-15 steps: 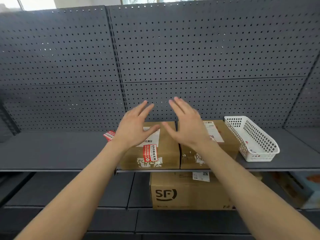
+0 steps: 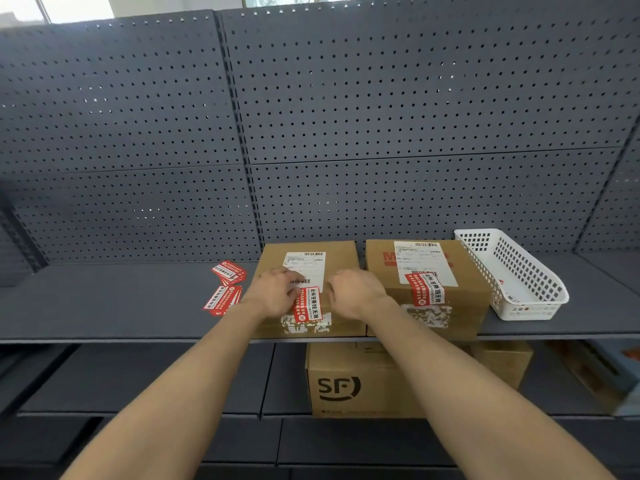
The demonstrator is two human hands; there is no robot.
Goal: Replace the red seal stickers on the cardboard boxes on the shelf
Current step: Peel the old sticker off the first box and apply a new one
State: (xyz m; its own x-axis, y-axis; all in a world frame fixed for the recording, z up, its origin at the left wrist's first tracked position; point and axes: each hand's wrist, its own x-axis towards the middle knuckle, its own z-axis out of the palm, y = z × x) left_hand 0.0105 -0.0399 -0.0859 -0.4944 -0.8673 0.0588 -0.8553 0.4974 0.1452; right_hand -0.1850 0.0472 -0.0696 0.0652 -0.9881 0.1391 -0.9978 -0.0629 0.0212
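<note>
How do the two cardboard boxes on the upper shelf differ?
The left hand and right hand rest on the left box; the right box is untouched. The right box shows red print under its label; the left box shows none. The left box sits nearer the loose red stickers, the right box by the white basket. Both carry a red seal sticker.

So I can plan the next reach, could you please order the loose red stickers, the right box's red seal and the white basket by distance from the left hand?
From the left hand:
1. Loose red stickers, immediately left.
2. Right box's red seal, to the right.
3. White basket, far right.
</note>
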